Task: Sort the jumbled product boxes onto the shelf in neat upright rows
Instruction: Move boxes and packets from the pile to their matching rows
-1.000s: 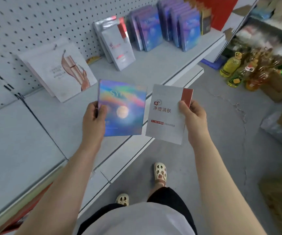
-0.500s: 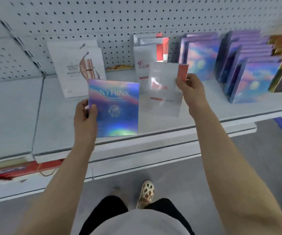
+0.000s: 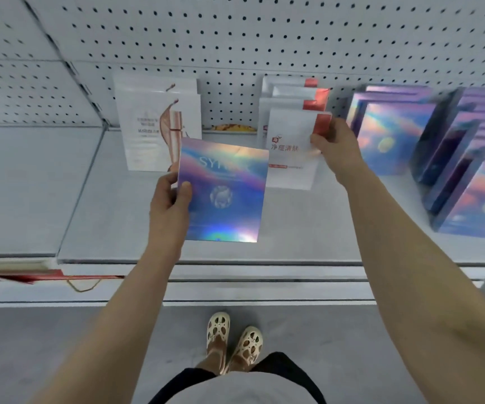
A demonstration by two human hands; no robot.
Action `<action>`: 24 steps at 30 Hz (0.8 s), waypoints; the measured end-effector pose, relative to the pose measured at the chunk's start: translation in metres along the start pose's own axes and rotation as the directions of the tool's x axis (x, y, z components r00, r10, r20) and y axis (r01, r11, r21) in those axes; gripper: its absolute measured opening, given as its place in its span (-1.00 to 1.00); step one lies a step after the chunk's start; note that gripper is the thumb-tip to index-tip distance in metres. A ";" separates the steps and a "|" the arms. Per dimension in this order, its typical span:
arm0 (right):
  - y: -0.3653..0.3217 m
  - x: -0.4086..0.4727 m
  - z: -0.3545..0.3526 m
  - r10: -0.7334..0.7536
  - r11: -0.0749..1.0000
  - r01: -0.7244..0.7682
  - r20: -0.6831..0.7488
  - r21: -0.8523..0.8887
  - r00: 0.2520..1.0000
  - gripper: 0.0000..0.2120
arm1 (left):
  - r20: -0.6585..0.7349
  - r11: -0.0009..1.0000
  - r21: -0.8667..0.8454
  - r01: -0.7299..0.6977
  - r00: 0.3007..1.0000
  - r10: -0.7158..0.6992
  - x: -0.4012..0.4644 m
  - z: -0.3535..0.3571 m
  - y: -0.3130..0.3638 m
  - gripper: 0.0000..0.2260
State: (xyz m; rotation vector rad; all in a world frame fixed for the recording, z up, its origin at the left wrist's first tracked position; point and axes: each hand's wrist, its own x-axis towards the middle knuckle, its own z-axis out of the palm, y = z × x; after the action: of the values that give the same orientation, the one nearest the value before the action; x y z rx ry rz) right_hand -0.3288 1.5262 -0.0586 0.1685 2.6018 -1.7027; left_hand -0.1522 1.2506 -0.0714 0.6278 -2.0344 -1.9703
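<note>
Placing white box (image 3: 292,150), pinched in right hand (image 3: 336,148), upright against matching row (image 3: 289,94); left hand (image 3: 170,201) grips holographic box (image 3: 222,191); keep bottom edge square on shelf (image 3: 113,228).

white boxes with red corner (image 3: 292,118): four | white boxes with hand picture (image 3: 159,123): two | holographic boxes (image 3: 392,135): one held, two shelf rows, exact number unclear | hands (image 3: 169,205): two

A holographic box (image 3: 224,193) and a white red-cornered box (image 3: 293,150), both upright, above the grey shelf (image 3: 113,228).
</note>
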 end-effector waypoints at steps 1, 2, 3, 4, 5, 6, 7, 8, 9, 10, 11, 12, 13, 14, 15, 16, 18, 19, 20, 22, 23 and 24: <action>0.000 0.003 0.001 0.002 1.000 -0.002 0.000 -0.018 1.000 -0.67 | 0.006 1.000 -0.005 0.002 1.000 -0.002 0.001 0.003 0.000 -0.89; 0.000 0.005 0.002 -0.001 0.999 0.001 -0.002 -0.035 1.000 -0.65 | 0.012 1.000 -0.009 0.001 1.000 0.000 0.003 0.007 0.001 -0.90; 0.000 0.007 0.003 -0.008 0.998 0.008 -0.009 -0.055 1.000 -0.64 | 0.021 1.000 -0.016 -0.001 1.000 0.002 0.004 0.010 0.003 -0.89; 0.000 0.008 0.004 -0.014 0.997 0.013 -0.023 -0.077 1.000 -0.64 | 0.030 1.000 -0.024 -0.003 1.000 0.004 0.005 0.013 0.004 -0.89; -0.001 0.008 0.004 -0.022 0.995 0.017 -0.042 -0.100 0.999 -0.62 | 0.038 1.000 -0.031 -0.006 0.999 0.007 0.005 0.015 0.004 -0.88; -0.002 0.008 0.004 -0.030 0.992 0.022 -0.064 -0.121 0.997 -0.59 | 0.045 0.999 -0.034 -0.010 0.999 0.012 0.006 0.017 0.005 -0.87; -0.004 0.008 0.003 -0.044 0.989 0.029 -0.097 -0.148 0.994 -0.57 | 0.053 0.999 -0.034 -0.012 0.999 0.014 0.006 0.019 0.005 -0.86; -0.006 0.006 0.001 -0.068 0.982 0.040 -0.145 -0.185 0.987 -0.56 | 0.060 0.999 -0.033 -0.012 0.998 0.014 0.007 0.021 0.005 -0.86; -0.010 0.003 -0.002 -0.112 0.972 0.065 -0.201 -0.227 0.973 -0.58 | 0.066 1.000 -0.029 -0.012 0.998 0.014 0.008 0.023 0.005 -0.85; -0.015 -0.003 -0.003 -0.171 0.961 0.108 -0.244 -0.255 0.955 -0.62 | 0.074 1.000 -0.022 -0.015 0.997 0.017 0.010 0.025 0.005 -0.85; -0.021 -0.010 -0.003 -0.233 0.950 0.166 -0.248 -0.263 0.940 -0.67 | 0.085 1.000 -0.015 -0.019 0.996 0.020 0.011 0.029 0.004 -0.85; -0.026 -0.020 -0.003 -0.288 0.937 0.230 -0.205 -0.264 0.935 -0.72 | 0.097 1.000 -0.009 -0.017 0.995 0.018 0.011 0.032 0.003 -0.85; -0.028 -0.032 -0.001 -0.329 0.922 0.288 -0.131 -0.258 0.935 -0.75 | 0.112 1.000 -0.004 -0.010 0.994 0.010 0.010 0.037 0.002 -0.86; -0.029 -0.045 0.000 -0.344 0.914 0.324 -0.046 -0.243 0.938 -0.75 | 0.132 1.000 -0.001 -0.006 0.991 0.006 0.009 0.042 0.001 -0.88; -0.028 -0.057 0.000 -0.331 0.918 0.331 0.037 -0.217 0.943 -0.73 | 0.161 1.000 -0.001 -0.007 0.987 0.007 0.008 0.049 0.001 -0.89; -0.025 -0.066 -0.001 -0.296 0.932 0.312 0.108 -0.185 0.949 -0.71 | 0.195 1.000 -0.003 -0.014 0.981 0.015 0.006 0.056 0.001 -0.90; -0.018 -0.077 -0.010 -0.209 0.963 0.236 0.193 -0.132 0.959 -0.69 | 0.261 0.999 0.002 -0.044 0.964 0.042 0.001 0.073 -0.001 -0.90; -0.014 -0.080 -0.019 -0.172 0.973 0.201 0.215 -0.118 0.961 -0.71 | 0.287 0.998 0.006 -0.056 0.957 0.052 -0.002 0.082 -0.002 -0.90; -0.010 -0.081 -0.030 -0.145 0.978 0.175 0.232 -0.112 0.962 -0.75 | 0.308 0.998 0.012 -0.064 0.950 0.057 -0.007 0.092 -0.003 -0.89; -0.001 -0.077 -0.058 -0.132 0.976 0.172 0.264 -0.132 0.955 -0.85 | 0.345 0.996 0.035 -0.076 0.937 0.060 -0.015 0.115 -0.005 -0.87; 0.004 -0.074 -0.072 -0.139 0.971 0.186 0.277 -0.151 0.951 -0.88 | 0.361 0.995 0.053 -0.081 0.931 0.056 -0.019 0.128 -0.005 -0.85; 0.010 -0.070 -0.087 -0.147 0.965 0.200 0.283 -0.169 0.948 -0.90 | 0.375 0.994 0.068 -0.087 0.925 0.056 -0.023 0.142 -0.006 -0.84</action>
State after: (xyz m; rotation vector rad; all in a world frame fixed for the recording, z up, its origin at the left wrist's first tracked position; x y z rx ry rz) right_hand -0.2548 1.6043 -0.0268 -0.2867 2.6168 -1.3833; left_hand -0.1964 1.3873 -0.0831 0.1951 -2.3269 -2.0984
